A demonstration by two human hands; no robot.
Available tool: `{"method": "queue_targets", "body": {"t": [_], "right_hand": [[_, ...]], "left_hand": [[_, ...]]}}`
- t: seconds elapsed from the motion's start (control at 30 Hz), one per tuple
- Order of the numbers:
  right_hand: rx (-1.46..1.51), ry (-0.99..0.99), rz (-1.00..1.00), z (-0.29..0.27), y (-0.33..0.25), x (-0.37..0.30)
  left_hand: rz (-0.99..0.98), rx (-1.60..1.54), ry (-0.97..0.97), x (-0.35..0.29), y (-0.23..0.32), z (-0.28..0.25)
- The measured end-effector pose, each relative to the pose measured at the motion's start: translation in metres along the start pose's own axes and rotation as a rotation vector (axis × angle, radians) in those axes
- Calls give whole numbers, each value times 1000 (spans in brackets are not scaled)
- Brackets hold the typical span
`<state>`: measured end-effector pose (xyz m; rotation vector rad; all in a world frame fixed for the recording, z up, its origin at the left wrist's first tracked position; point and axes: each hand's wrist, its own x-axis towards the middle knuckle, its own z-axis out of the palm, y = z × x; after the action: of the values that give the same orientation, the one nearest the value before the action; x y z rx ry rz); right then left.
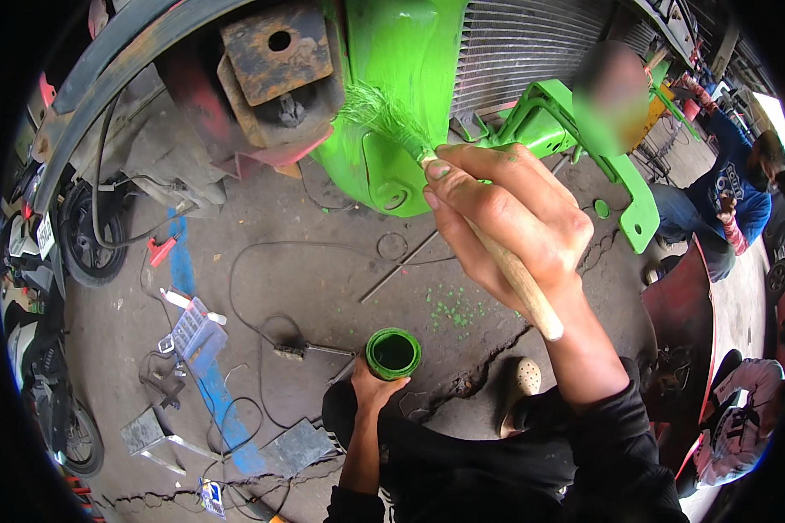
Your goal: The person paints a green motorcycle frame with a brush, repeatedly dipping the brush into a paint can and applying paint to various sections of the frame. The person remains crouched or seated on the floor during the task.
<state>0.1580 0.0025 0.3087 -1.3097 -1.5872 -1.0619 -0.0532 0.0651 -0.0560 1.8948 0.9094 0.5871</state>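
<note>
My right hand point(510, 213) is closed around the wooden handle of a paintbrush point(522, 279). Its green, paint-soaked bristles touch the bright green metal panel point(401, 52), near a rusty bracket point(279, 65). Small green specks mark my fingers. Lower down, my left hand point(373, 386) grips an open can of green paint point(393, 353), held upright; the can hides most of the fingers. Green paint coats the can's rim, and the inside looks dark.
A green bracket arm point(615, 187) juts out on the right, before a radiator grille point(519, 52). Cables, a thin rod point(399, 266), a plastic organizer box point(196, 331) and paint drips lie on the concrete. Motorcycles point(92, 231) stand left; a person in blue point(724, 187) is at the right.
</note>
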Motion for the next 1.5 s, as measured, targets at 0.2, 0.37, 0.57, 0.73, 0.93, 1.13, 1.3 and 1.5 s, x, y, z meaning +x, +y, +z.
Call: {"method": "queue_targets", "body": {"t": [0.2, 0.37, 0.57, 0.73, 0.93, 1.13, 1.3, 1.5], "right_hand": [[15, -137, 120, -26, -21, 24], [-2, -215, 174, -35, -28, 43], [27, 1, 64, -8, -11, 55], [62, 205, -55, -12, -17, 36], [76, 182, 132, 17, -25, -12], [120, 284, 342, 1, -48, -24], [39, 402, 419, 28, -61, -20], [-9, 486, 503, 75, -78, -22]], "left_hand": [[-26, -27, -3, -2, 1, 0], [-7, -40, 3, 1, 3, 1], [-10, -53, 21, 0, 6, 0], [-6, -57, 32, -2, 1, -5], [-3, -35, 30, 1, -5, -1], [-22, -106, 29, 0, -8, -1], [13, -63, 1, 1, -3, 1], [-30, -144, -2, 2, -1, 5]]}}
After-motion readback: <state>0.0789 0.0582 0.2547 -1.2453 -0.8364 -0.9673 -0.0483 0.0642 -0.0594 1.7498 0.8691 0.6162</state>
